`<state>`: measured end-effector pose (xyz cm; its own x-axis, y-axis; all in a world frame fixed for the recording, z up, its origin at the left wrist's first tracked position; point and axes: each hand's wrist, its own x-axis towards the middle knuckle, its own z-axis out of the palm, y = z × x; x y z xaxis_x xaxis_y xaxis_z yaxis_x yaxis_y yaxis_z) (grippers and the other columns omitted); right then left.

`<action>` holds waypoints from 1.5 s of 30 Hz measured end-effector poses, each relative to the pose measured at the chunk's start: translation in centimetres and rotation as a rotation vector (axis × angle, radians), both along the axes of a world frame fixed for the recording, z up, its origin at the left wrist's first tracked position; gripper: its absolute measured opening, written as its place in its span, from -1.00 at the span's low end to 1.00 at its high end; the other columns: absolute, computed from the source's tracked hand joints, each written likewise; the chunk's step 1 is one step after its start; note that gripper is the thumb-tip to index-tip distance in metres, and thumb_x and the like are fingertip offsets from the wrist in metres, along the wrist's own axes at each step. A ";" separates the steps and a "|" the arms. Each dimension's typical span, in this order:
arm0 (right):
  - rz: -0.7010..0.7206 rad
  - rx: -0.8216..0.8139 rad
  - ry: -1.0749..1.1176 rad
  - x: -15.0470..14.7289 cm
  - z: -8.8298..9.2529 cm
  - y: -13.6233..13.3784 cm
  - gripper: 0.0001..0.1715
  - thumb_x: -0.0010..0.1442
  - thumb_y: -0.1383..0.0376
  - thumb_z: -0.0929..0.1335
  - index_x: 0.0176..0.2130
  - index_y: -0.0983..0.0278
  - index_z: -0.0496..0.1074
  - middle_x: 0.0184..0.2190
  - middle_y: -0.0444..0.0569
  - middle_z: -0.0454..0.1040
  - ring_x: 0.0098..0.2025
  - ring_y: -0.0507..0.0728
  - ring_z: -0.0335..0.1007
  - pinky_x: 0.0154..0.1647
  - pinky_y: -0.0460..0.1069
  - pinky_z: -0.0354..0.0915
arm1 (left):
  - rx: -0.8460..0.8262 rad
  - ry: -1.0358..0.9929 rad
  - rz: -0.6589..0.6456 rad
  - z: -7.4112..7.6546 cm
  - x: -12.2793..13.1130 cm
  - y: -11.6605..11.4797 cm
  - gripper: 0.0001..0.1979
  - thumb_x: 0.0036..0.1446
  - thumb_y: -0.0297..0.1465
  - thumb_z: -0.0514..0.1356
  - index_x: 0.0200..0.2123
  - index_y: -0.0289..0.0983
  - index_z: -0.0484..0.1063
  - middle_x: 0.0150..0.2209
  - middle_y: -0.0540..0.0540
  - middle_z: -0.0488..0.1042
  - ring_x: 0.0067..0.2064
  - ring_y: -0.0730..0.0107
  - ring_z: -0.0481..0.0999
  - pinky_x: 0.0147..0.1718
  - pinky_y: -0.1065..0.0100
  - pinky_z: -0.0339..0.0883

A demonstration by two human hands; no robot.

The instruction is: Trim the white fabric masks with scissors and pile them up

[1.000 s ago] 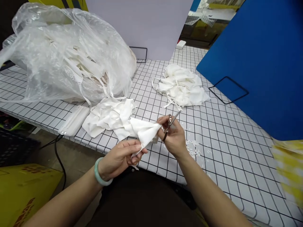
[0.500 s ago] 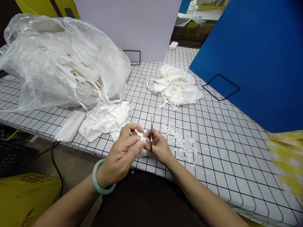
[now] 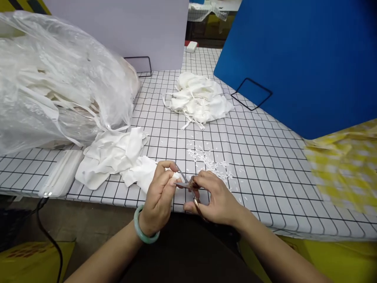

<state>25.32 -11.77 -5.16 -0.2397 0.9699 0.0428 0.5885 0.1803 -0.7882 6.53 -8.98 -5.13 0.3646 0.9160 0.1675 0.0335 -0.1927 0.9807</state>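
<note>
My left hand, with a green bangle at the wrist, pinches a bit of white cloth at the table's front edge. The cloth trails left behind the fingers as white fabric. My right hand holds scissors by their handles. Their blades are spread, one on each side of the pinched cloth. Small white snippets lie scattered on the table just beyond my right hand.
A clear plastic bag of white fabric bulges at the left. A white lamp-like bar with a cable lies below it. Farther back sits a white fabric heap. A pale panel and a blue panel stand behind.
The scissors have swung from upright to pointing left, their blades now spread at the cloth. My right hand has turned and moved right. The view has shifted to the right.
</note>
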 end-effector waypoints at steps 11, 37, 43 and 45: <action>0.024 0.035 0.020 0.5 -0.3 -0.3 -0.52 0.09 0.01 0.48 -0.53 0.22 0.24 -0.61 -0.18 0.36 -0.49 0.06 0.26 -0.29 0.03 0.19 | 0.106 0.031 -0.091 -0.4 0.5 0.1 -0.67 0.43 -0.43 -0.09 -0.34 -0.27 0.39 -0.17 -0.16 0.26 0.00 0.23 0.27 -0.04 0.27 0.24; -0.275 -0.092 0.066 2.9 -3.0 -3.1 -0.33 0.18 -0.07 0.43 -0.62 0.23 0.08 -0.71 -0.22 0.16 -0.60 -0.02 0.05 -0.52 -0.07 0.08 | 0.128 0.083 -0.301 -2.1 3.8 1.4 -0.70 0.44 -0.42 -0.08 -0.34 -0.26 0.33 -0.22 -0.15 0.29 0.00 0.22 0.29 -0.03 0.24 0.27; -0.509 -0.273 0.517 3.4 -3.9 -3.9 -0.36 -0.07 -0.24 0.51 -0.33 0.22 0.43 -0.40 -0.02 0.54 -0.36 0.17 0.48 -0.36 0.01 0.44 | -0.037 0.084 -0.301 -1.2 4.5 0.6 -0.65 0.44 -0.31 -0.06 -0.32 -0.27 0.42 -0.08 -0.22 0.34 0.06 0.18 0.38 0.09 0.16 0.32; -0.441 -0.212 0.625 2.3 -4.0 -3.6 -0.30 -0.16 -0.19 0.57 -0.21 0.19 0.43 -0.26 0.02 0.56 -0.23 0.23 0.53 -0.21 0.07 0.49 | 0.054 0.069 -0.436 0.0 4.2 0.3 -0.63 0.45 -0.27 -0.06 -0.26 -0.26 0.47 0.04 -0.26 0.39 0.17 0.13 0.38 0.21 0.10 0.25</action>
